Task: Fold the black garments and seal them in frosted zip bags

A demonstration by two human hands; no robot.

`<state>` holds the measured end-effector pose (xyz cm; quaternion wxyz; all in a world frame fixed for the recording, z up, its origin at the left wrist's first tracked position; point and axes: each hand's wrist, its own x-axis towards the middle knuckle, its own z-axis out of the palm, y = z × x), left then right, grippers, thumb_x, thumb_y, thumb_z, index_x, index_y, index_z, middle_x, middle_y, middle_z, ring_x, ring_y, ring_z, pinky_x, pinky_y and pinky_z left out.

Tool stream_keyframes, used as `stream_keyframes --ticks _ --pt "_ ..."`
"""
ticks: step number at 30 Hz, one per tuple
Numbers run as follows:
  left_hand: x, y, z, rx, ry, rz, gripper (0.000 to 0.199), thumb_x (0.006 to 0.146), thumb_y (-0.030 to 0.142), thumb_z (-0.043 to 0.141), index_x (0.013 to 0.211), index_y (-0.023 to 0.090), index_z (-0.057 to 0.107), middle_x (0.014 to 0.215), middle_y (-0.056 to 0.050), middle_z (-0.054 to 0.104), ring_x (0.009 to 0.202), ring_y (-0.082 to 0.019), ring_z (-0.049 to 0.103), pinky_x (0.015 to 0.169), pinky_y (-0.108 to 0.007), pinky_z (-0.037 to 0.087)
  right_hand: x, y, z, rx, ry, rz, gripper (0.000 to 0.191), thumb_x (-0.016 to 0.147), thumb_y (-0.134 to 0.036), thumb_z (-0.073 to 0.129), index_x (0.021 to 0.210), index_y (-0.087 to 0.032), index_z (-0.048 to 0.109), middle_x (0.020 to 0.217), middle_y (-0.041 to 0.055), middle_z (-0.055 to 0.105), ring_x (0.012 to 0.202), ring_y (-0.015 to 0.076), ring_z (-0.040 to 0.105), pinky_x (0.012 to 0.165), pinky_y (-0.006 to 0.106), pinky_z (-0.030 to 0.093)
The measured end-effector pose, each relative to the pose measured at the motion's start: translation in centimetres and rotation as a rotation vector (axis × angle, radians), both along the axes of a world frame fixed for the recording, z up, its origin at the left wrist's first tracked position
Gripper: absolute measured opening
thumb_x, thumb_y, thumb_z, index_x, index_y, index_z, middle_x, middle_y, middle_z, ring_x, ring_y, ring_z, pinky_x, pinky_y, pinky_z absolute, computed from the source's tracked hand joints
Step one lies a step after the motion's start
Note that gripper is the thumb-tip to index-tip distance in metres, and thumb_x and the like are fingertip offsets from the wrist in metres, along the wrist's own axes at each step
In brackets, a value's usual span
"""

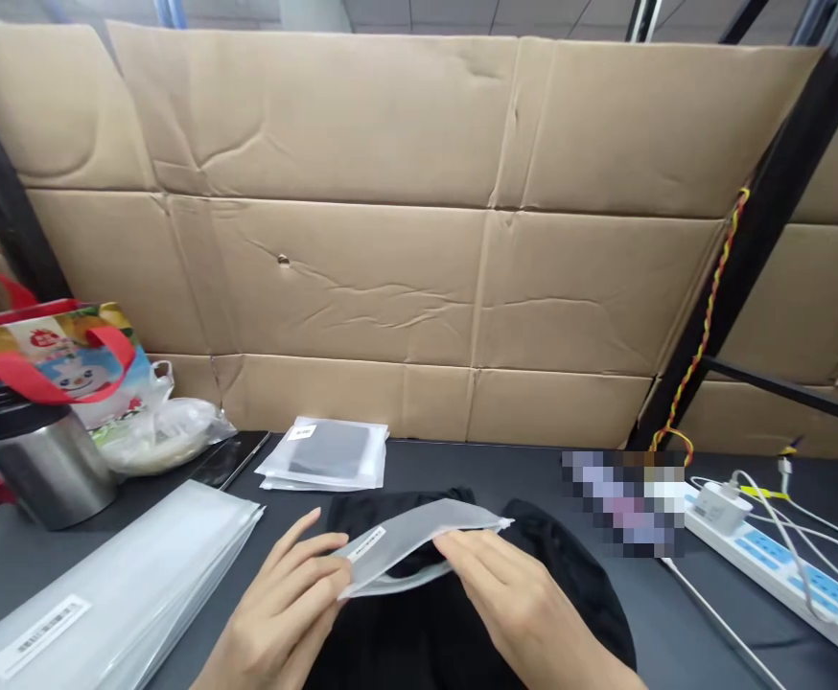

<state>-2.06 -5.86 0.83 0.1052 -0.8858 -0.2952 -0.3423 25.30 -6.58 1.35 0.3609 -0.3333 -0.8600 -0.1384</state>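
A frosted plastic bag (419, 541) with a small printed label is held up between my two hands, its mouth gaping. My left hand (282, 599) pinches the bag's left end, with some fingers stretched out above it. At the bag's right part, my right hand (516, 594) has its fingers closed on the edge near the opening; its fingertips are partly hidden. Beneath both hands lies a black cloth item (405, 637), soft and folded, its kind not plain to see.
A stack of frosted bags (124, 575) lies at left, with flat packets (325, 450) farther back. A steel flask (45, 465), a printed carrier bag (59, 355) and a phone (228, 460) stand or lie left. At right are a power strip (785, 565) and cables. Cardboard (376, 240) walls the back.
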Motion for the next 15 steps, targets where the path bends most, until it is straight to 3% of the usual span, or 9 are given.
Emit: stream_keyframes --ticks 5,8,11,13,15 --pt "0.8 -0.6 0.5 0.011 0.026 -0.031 0.030 0.086 0.001 0.049 0.104 0.022 0.061 0.099 -0.002 0.071 0.113 -0.022 0.059 0.110 -0.052 0.034 -1.6 0.4 -1.5 0.071 -0.222 -0.143 0.035 0.085 -0.011 0.055 0.120 -0.005 0.055 0.107 0.0169 0.067 0.092 0.0287 0.066 0.076 0.038 0.057" --pt "1.3 -0.3 0.2 -0.036 0.108 -0.036 0.043 0.088 0.006 0.050 0.127 0.024 0.054 0.120 -0.004 0.067 0.122 -0.025 0.053 0.109 -0.051 0.035 -2.7 1.1 -3.0 0.087 -0.232 -0.156 0.027 0.080 -0.003 0.056 0.105 -0.010 0.059 0.096 0.0147 0.068 0.088 0.0289 0.066 0.076 0.039 0.055" --pt "1.3 0.6 -1.3 -0.153 0.187 0.028 0.067 0.086 0.004 0.045 0.147 0.023 0.028 0.143 -0.007 0.047 0.130 -0.024 0.045 0.104 -0.042 0.043 -2.8 1.3 -4.0 -0.091 -0.088 -0.089 0.021 0.079 -0.004 0.053 0.095 -0.018 0.056 0.086 0.0063 0.066 0.081 0.0228 0.066 0.073 0.034 0.056" --pt "1.1 1.4 -2.5 -0.183 0.179 0.030 0.072 0.082 -0.001 0.040 0.149 0.022 0.024 0.144 -0.007 0.046 0.128 -0.020 0.048 0.101 -0.035 0.046 -2.4 1.2 -4.3 -0.206 0.019 0.010 0.017 0.079 -0.009 0.054 0.093 -0.020 0.054 0.083 0.0038 0.066 0.077 0.0199 0.066 0.071 0.030 0.057" --pt "0.6 2.3 -3.0 -0.157 0.182 0.006 0.072 0.081 -0.002 0.037 0.147 0.024 0.028 0.140 -0.005 0.051 0.124 -0.017 0.052 0.100 -0.031 0.047 -1.9 0.9 -4.3 -0.164 0.033 0.174 0.017 0.080 -0.013 0.053 0.096 -0.018 0.054 0.093 0.0069 0.069 0.087 0.0196 0.067 0.079 0.028 0.056"
